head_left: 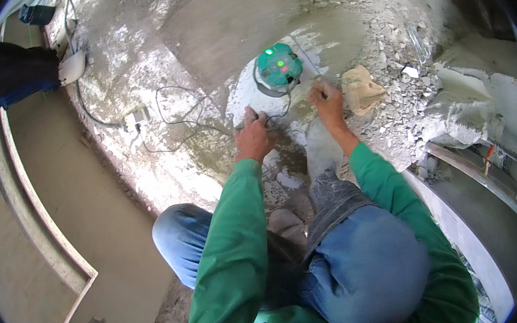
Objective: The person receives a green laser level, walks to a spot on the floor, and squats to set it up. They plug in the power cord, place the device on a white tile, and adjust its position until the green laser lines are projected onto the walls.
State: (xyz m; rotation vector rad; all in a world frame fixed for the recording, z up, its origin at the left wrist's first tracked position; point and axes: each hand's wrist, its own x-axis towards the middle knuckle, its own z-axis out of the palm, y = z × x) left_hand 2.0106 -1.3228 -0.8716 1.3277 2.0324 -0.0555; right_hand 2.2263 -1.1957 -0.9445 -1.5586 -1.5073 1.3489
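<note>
- The dusty, white-smeared floor (133,48) is spread beneath everything.
- At the left, a pale panel (12,250) with a raised, curved-looking edge is seen.
- Along the right, the floor is strewn with grey rubble (392,84).
- A thin dark cord (158,103) is looped loosely left of the hands.
- A rounded green device (280,68) is stood upright on the floor, just beyond both hands (small lights are lit on its top).
- A crumpled brown piece (361,91) is laid right of the right hand.
- The left hand (253,138) is held palm down at the floor, its fingers extended and slightly parted, with nothing seen gripped.
- The right hand (330,108) is held beside the device, its fingers curled toward the thumb; whether anything is pinched cannot be told.
- A white socket block (136,119) is set farther left.
</note>
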